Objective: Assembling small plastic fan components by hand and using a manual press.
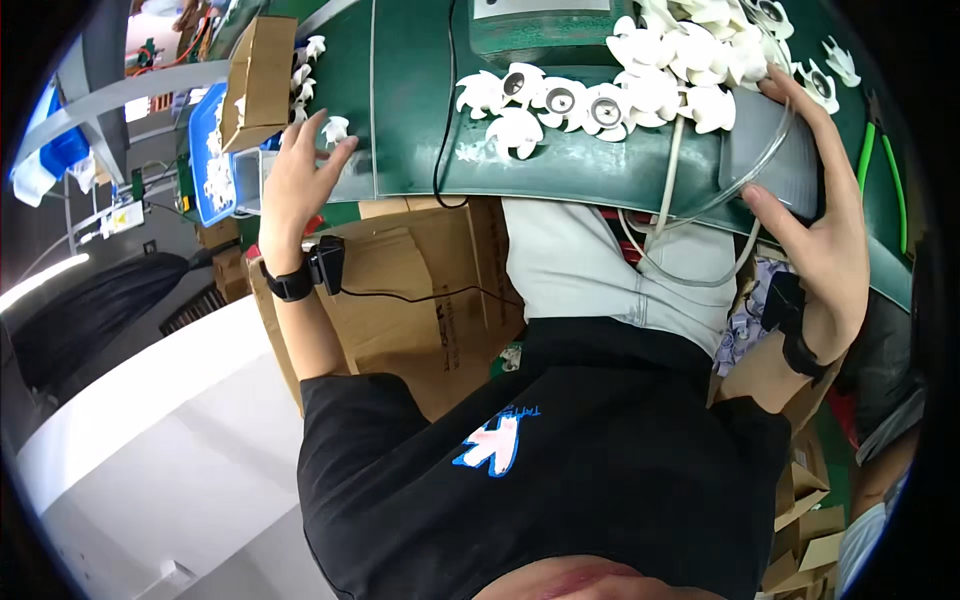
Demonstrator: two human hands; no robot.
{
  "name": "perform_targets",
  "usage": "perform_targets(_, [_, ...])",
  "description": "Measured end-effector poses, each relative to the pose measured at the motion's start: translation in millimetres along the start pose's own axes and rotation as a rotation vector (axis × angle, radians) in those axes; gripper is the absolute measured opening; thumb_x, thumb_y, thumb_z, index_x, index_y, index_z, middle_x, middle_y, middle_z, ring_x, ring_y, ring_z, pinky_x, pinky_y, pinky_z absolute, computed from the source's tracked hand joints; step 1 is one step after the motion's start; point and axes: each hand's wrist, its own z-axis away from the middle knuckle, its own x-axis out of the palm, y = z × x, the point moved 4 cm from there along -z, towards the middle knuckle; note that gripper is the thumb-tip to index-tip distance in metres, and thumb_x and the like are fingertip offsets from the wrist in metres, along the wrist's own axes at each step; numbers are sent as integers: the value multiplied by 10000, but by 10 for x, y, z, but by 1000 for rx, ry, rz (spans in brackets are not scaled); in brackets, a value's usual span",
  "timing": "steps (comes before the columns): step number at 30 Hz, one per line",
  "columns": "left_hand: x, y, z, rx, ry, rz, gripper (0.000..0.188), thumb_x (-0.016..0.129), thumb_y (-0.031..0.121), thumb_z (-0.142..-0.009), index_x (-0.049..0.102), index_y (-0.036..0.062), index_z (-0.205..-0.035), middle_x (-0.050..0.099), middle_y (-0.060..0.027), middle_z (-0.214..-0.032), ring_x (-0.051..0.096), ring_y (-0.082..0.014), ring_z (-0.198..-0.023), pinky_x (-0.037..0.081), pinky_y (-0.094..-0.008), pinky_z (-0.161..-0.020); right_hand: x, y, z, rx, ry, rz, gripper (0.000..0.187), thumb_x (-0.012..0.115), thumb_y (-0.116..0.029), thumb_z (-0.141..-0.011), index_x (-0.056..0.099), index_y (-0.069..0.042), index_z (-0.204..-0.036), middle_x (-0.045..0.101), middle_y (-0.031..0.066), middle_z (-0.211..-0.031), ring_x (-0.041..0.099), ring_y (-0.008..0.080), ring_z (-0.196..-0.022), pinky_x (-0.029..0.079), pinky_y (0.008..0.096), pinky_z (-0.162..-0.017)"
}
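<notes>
My left hand [296, 175] is over the left part of the green table, its thumb and fingers apart. A small white bladed fan wheel [336, 130] lies right beside the fingertips, and I see no grip on it. On the right, my right hand [828, 215] is spread wide around a dark grey flat block [765, 150]. Its fingers reach the far side and its thumb lies at the near side; contact is hard to make out. Clear tubing [752, 178] runs over the block, close to the thumb. Beyond, white fan wheels [690, 55] are heaped, some showing dark round centres.
Green-handled pliers [884, 170] lie at the table's right side. A black cable [446, 110] crosses the green table [410, 120]. To the left are a cardboard box [258, 85] and a blue tray [208, 170] with white pieces. A large carton [400, 300] stands below the table edge.
</notes>
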Motion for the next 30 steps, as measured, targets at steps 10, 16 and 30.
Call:
perform_targets(10, [243, -54, -184, 125, 163, 172, 458, 753, 245, -970, 663, 42, -1371, 684, -155, -1150, 673, -249, -976, 559, -358, -841, 110, -84, -38, 177, 4, 88, 539, 605, -35, -956, 531, -3, -1489, 605, 191, -1431, 562, 282, -1357, 391, 374, -1161])
perform_targets(16, [-65, 499, -353, 260, 352, 548, 435, 779, 148, -922, 691, 74, -1341, 672, -97, -1215, 654, -199, -1074, 591, -302, -795, 62, -43, 23, 139, 130, 173, 486, 646, -100, -1014, 563, -66, -1492, 674, 168, -1240, 651, 270, -1182, 493, 366, -1024])
perform_targets(30, [-219, 1886, -922, 386, 82, 1073, 542, 846, 171, -899, 629, -68, -1334, 707, -154, -1200, 682, -209, -1082, 556, -319, -925, 174, -158, -185, 257, 205, 207, 447, 593, -178, -1071, 553, -70, -1503, 653, 104, -1034, 613, 215, -952, 491, 327, -909])
